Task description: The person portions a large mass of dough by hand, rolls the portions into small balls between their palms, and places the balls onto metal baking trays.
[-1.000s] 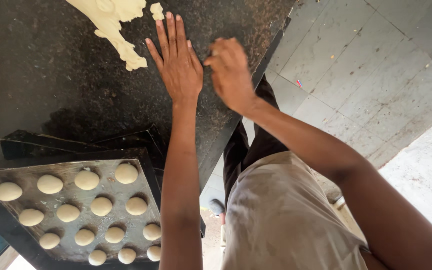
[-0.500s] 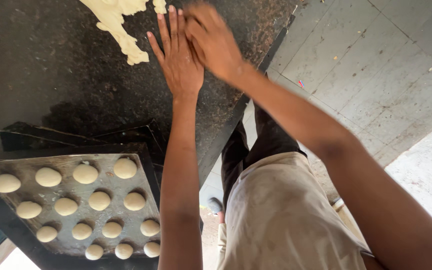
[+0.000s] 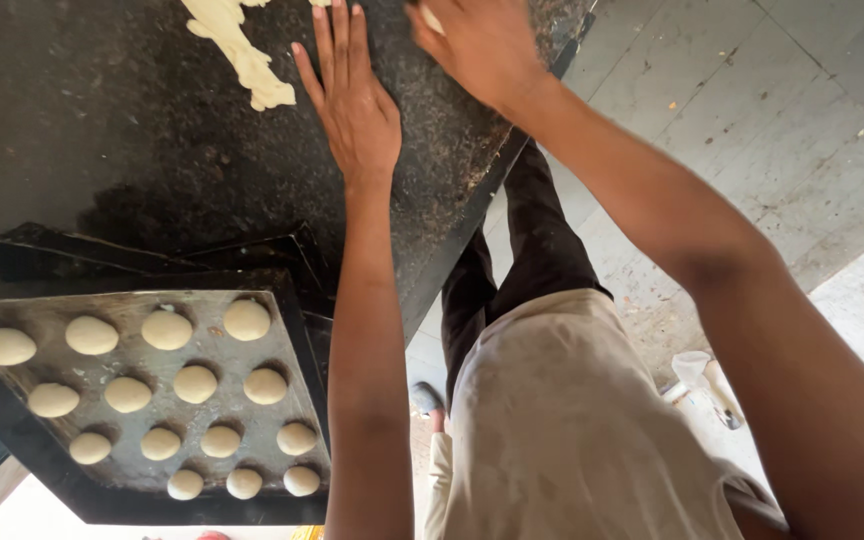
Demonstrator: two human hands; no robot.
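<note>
My left hand (image 3: 354, 105) lies flat, palm down and fingers spread, on a black speckled stone counter (image 3: 102, 150). My right hand (image 3: 482, 45) hovers just to its right at the top edge of view, fingers curled, with a small pale piece of dough (image 3: 431, 18) showing at its fingertips. A ragged strip of pale dough (image 3: 237, 50) lies on the counter just left of my left hand. Below it, a dark metal baking tray (image 3: 12, 440) holds several round dough balls (image 3: 195, 383) in rows.
More dark trays (image 3: 152, 250) are stacked under the filled one, overhanging the counter's near edge. To the right is a grey tiled floor (image 3: 752, 120) with a white object (image 3: 707, 380) on it. My legs and a shoe (image 3: 427, 400) stand beside the counter.
My right hand moved up and across from beside the left hand, over its fingertips, to the top edge of view. My left hand stayed flat on the counter.
</note>
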